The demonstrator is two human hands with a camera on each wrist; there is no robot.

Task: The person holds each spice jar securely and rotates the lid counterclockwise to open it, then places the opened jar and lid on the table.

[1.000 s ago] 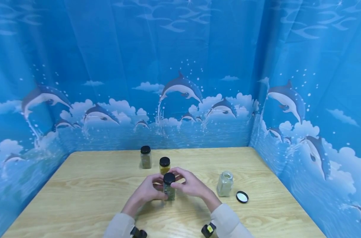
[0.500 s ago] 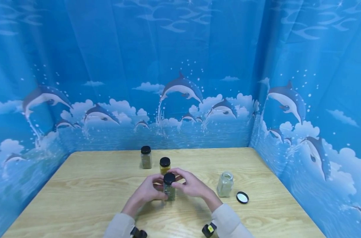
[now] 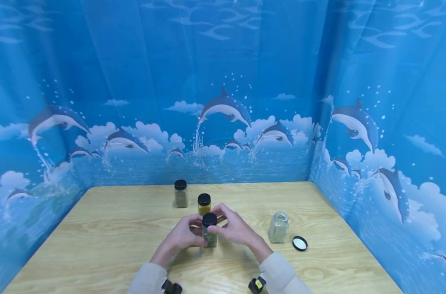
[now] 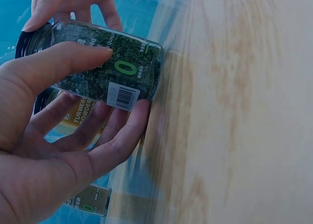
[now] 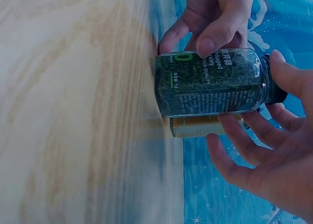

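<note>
In the head view a square glass jar of chopped parsley stands upright on the table in front of me, under a black screw lid. My left hand holds its body from the left, thumb across the front and fingers behind, as the left wrist view also shows. From the right, my right hand grips the lid between thumb and fingers. Dark green flakes and a printed label show through the glass in the right wrist view. Right behind stands a turmeric powder jar, partly hidden by the parsley jar and fingers.
Farther back on the left is another black-lidded jar with brownish contents. To the right, an open glass jar stands near a loose black lid with its white inside up. A blue dolphin curtain borders the wooden table.
My right thumb and fingers have shifted a little round the lid. The left hand, the parsley jar and the other jars stay where they were.
</note>
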